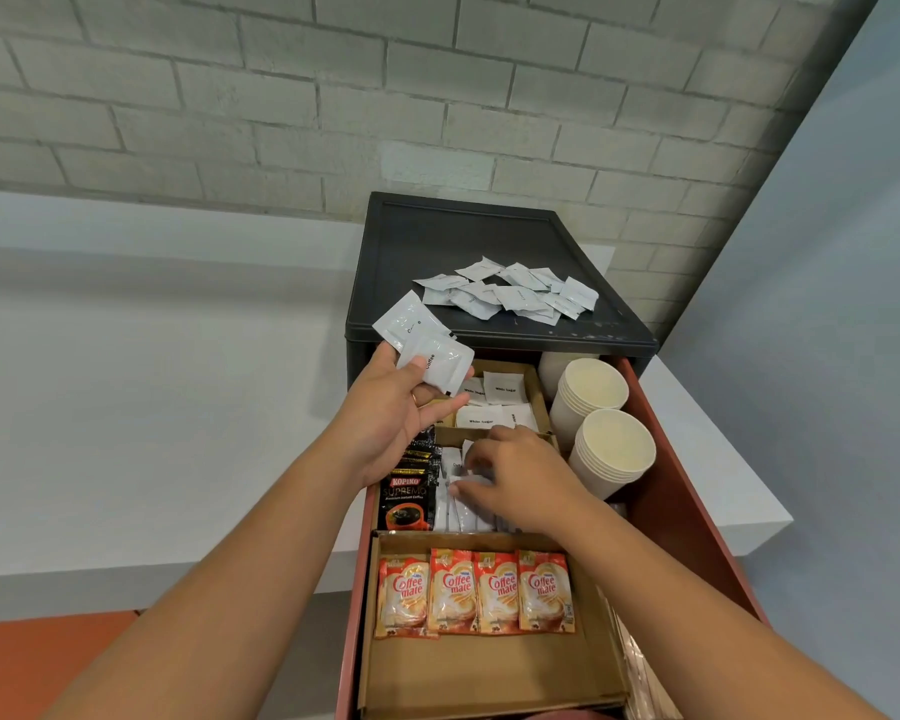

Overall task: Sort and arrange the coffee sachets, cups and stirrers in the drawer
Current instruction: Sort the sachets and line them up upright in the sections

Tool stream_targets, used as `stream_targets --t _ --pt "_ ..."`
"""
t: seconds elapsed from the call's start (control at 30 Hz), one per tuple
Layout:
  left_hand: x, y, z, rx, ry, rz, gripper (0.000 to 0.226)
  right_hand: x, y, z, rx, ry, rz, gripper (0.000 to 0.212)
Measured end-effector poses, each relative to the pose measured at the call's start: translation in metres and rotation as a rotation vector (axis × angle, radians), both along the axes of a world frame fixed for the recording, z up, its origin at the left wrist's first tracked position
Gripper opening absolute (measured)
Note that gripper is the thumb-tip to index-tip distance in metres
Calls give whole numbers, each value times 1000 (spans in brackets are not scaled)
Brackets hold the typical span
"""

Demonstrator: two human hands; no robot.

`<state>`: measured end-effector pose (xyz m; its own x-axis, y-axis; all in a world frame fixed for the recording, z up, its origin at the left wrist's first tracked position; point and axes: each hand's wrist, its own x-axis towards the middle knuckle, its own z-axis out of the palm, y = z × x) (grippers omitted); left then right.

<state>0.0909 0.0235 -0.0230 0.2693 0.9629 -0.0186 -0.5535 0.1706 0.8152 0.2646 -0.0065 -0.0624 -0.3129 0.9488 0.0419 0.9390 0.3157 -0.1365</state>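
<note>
My left hand (393, 407) holds two white coffee sachets (424, 348) above the back left of the open drawer (697, 511). My right hand (515, 480) reaches into the middle compartment and its fingers pinch white sachets (463, 506) standing in a row there. Black Kopiko sachets (405, 498) stand to the left of that row. Several orange Coffee mate sachets (474, 592) stand in the front cardboard compartment. White sugar sachets (494, 402) lie in the back compartment. Two stacks of paper cups (611, 449) sit at the drawer's right. Wrapped stirrers (640, 662) lie along the right side.
A loose pile of white sachets (510, 291) lies on the black cabinet top (437, 241). The cabinet stands against a grey brick wall (333, 96), with a white ledge (152, 381) to the left and behind. An orange floor strip (32, 662) shows at bottom left.
</note>
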Motion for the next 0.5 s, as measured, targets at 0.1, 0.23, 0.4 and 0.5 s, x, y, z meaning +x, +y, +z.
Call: stream_targets --t 0.1,0.23,0.4,0.5 --pt "-1 -1 1 -3 2 -3 40 -1 -1 -4 5 -25 -15 44" --pt "-1 -2 1 -1 2 1 38 0 -1 -6 -16 -60 -26 47" --pt "0 -2 2 0 12 0 37 3 -1 -4 -13 27 -73 33" --pt "1 -1 1 -4 12 7 36 7 0 0 -29 82 -186 25"
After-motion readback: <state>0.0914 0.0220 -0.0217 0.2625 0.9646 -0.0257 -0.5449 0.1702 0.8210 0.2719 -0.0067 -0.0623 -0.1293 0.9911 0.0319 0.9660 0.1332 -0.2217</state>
